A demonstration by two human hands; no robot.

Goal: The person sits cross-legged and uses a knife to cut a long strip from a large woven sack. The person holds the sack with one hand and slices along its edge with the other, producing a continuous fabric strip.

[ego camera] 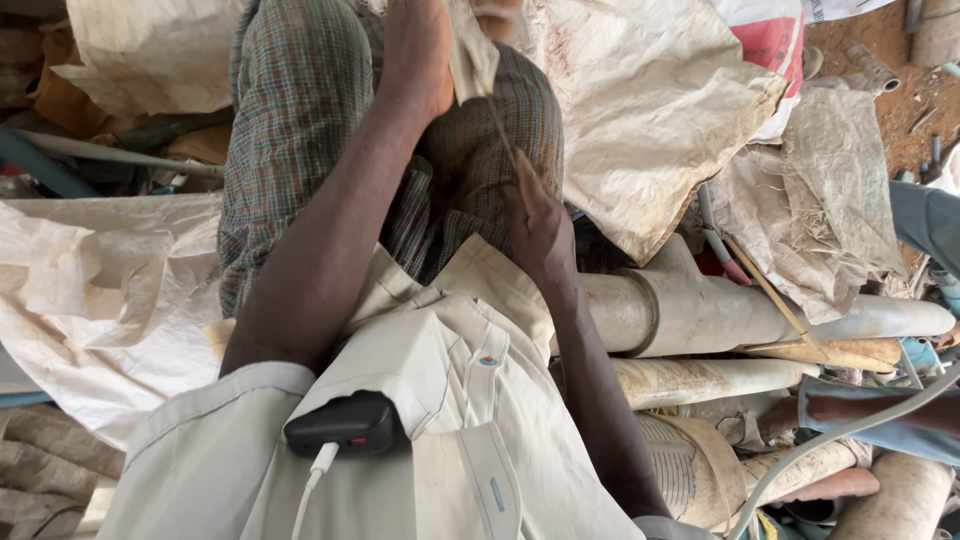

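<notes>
head view: dusty woven sacks (650,110) and grey pipes (720,310) crowd the ground around your checked-cloth lap. your left hand (420,50), raised at the top edge, is clenched on a scrap of pale sacking (472,55); a thin strand (503,135) runs taut from it down to your right hand (540,230), which seems to pinch it just above the pipes. judge the scrap light, limp and frayed, the strand liable to snap: grip near its ends, not mid-span.

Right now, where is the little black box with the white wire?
In the head view, the black box sits low and left of middle, poking out of the pale shirt's chest pocket, just below the left forearm.
</notes>
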